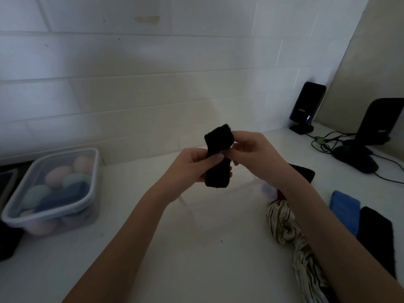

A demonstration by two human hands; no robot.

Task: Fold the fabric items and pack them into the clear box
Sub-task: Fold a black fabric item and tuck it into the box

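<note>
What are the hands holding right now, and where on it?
A black fabric piece. The left hand grips its middle, thumb across the front; the right hand pinches its right edge near the top.

We can make out one small line of pale lettering low on the front of the black speaker by the wall, but it is too blurred for us to read. We find no other text.

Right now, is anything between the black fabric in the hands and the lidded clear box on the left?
Yes: the clear box has its lid on. Both the left hand and right hand hold the black fabric; bare table lies between.
</note>
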